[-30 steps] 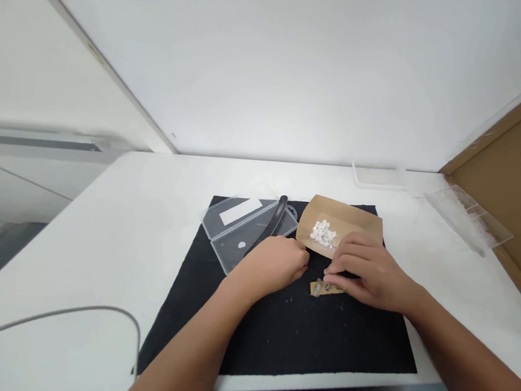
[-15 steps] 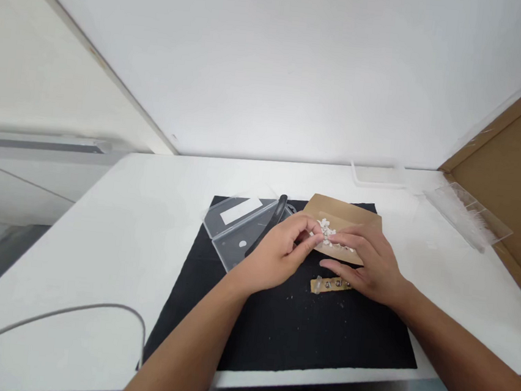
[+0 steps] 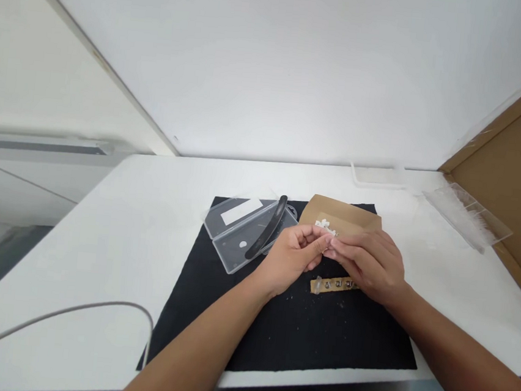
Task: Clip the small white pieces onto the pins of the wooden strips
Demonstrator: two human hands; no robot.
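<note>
My left hand [image 3: 295, 254] and my right hand [image 3: 371, 260] meet fingertip to fingertip over the near edge of a brown paper sheet [image 3: 351, 211]. Both are pinched closed; whatever lies between the fingertips is too small and covered to name. Small white pieces [image 3: 324, 224] lie on the paper just behind the fingers, partly hidden by them. Below the hands lies a narrow tan strip [image 3: 332, 285] bearing several round metallic parts and a clear piece at its left end. My right hand hides the strip's right end.
Left of my hands an open clear plastic case [image 3: 232, 251] lies on the black mat [image 3: 315, 342], with a curved black tool handle [image 3: 267, 230] across it. Clear trays [image 3: 464, 215] stand at the back right. A grey cable [image 3: 93, 303] crosses the table's front left.
My right hand has closed its fingers and come together with my left at the fingertips. My left hand has shifted slightly right and nearer, uncovering more of the black handle.
</note>
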